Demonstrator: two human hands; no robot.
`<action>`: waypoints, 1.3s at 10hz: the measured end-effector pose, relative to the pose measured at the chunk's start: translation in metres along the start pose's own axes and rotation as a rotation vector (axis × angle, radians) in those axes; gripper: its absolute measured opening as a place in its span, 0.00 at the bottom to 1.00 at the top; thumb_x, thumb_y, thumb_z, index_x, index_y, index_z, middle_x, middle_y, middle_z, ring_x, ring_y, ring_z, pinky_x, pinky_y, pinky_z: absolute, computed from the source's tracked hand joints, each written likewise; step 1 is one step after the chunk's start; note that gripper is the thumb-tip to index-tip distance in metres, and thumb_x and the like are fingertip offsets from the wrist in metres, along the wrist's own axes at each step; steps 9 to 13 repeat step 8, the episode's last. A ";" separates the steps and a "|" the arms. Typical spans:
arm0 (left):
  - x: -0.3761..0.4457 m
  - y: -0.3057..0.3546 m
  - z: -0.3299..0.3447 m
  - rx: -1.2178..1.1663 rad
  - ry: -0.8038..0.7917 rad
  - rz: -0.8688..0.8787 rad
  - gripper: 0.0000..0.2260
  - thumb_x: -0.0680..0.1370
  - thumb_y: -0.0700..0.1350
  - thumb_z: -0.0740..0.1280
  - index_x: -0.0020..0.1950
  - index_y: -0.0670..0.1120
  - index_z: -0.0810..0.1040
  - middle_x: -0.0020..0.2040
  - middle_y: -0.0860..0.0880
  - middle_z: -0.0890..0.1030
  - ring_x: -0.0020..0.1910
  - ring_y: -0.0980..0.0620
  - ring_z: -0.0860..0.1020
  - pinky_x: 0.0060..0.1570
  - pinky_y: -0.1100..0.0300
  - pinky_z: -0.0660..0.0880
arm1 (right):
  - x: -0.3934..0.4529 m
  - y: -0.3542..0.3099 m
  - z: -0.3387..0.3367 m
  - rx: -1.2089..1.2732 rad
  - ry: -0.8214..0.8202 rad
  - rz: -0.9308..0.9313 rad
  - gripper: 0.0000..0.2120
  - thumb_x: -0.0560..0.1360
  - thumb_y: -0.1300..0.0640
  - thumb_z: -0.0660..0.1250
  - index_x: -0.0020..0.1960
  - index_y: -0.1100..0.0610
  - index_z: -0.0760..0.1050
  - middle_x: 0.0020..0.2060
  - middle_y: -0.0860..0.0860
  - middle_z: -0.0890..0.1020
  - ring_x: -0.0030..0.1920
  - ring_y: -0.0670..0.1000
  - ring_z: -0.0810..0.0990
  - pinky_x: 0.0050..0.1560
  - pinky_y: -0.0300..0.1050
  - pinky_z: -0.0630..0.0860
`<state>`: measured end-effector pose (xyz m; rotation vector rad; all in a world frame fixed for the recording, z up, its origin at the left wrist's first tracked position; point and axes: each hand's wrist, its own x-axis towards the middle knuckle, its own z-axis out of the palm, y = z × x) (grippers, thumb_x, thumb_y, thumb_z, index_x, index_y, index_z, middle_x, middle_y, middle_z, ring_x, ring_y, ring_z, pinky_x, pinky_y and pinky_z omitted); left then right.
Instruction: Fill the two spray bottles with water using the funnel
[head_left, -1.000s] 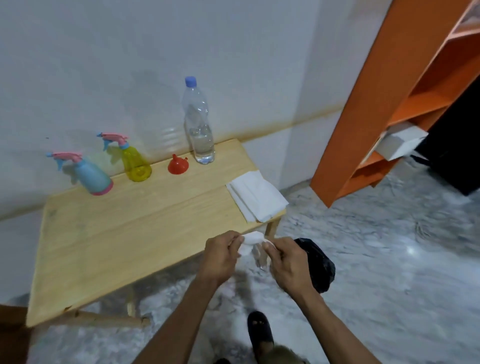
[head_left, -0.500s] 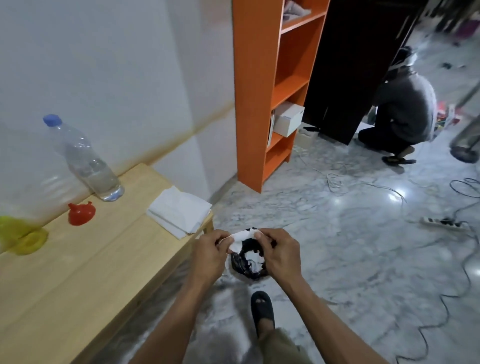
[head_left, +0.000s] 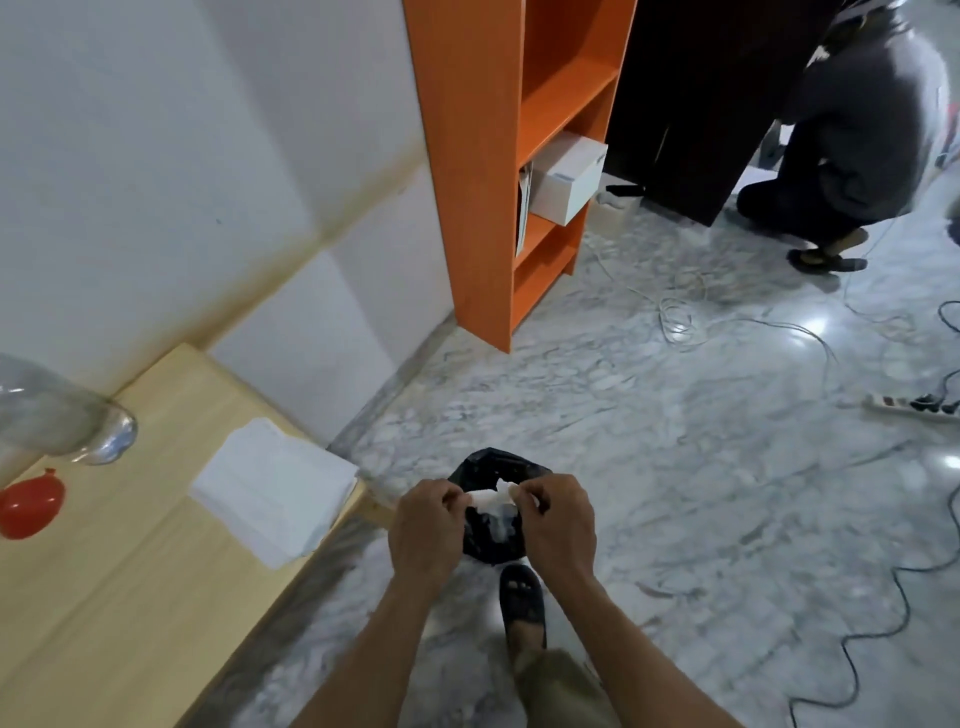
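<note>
My left hand (head_left: 427, 525) and my right hand (head_left: 558, 519) together pinch a crumpled white tissue (head_left: 491, 500) above a black bin bag (head_left: 491, 540) that sits on the floor. On the wooden table (head_left: 130, 597) at the left, the red funnel (head_left: 31, 503) lies at the frame's edge. Behind the funnel stands the clear water bottle (head_left: 62, 421), only its lower part in view. The two spray bottles are out of view.
A stack of white tissues (head_left: 275, 491) lies at the table's right corner. An orange shelf (head_left: 498, 156) holds a white box (head_left: 566, 176). A person (head_left: 857, 130) crouches at the back right. Cables and a power strip (head_left: 914, 405) lie across the marble floor. My sandalled foot (head_left: 522, 603) is below the bag.
The view has swung right and down, so the spray bottles left the frame. Both hands moved with the tissue from beside the table's edge to above the black bag.
</note>
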<state>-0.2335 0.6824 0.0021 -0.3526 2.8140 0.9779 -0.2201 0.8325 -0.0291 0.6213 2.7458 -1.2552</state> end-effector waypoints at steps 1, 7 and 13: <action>0.029 0.005 0.026 0.035 -0.022 -0.055 0.06 0.80 0.45 0.68 0.46 0.45 0.83 0.45 0.51 0.79 0.46 0.49 0.77 0.43 0.60 0.68 | 0.031 0.006 0.007 0.028 -0.040 0.037 0.06 0.79 0.53 0.69 0.45 0.52 0.82 0.44 0.43 0.74 0.51 0.50 0.76 0.46 0.40 0.69; 0.126 -0.033 0.149 0.058 -0.115 -0.213 0.06 0.79 0.46 0.70 0.51 0.46 0.86 0.45 0.51 0.84 0.39 0.57 0.77 0.37 0.67 0.68 | 0.134 0.071 0.090 -0.095 -0.158 0.199 0.11 0.81 0.50 0.65 0.58 0.53 0.82 0.58 0.49 0.79 0.60 0.53 0.76 0.53 0.50 0.76; 0.142 -0.036 0.158 -0.001 -0.131 -0.249 0.15 0.79 0.49 0.69 0.65 0.47 0.80 0.61 0.49 0.83 0.58 0.50 0.81 0.56 0.56 0.78 | 0.147 0.072 0.096 -0.096 -0.160 0.210 0.18 0.82 0.47 0.63 0.68 0.52 0.76 0.66 0.49 0.75 0.66 0.52 0.72 0.58 0.50 0.75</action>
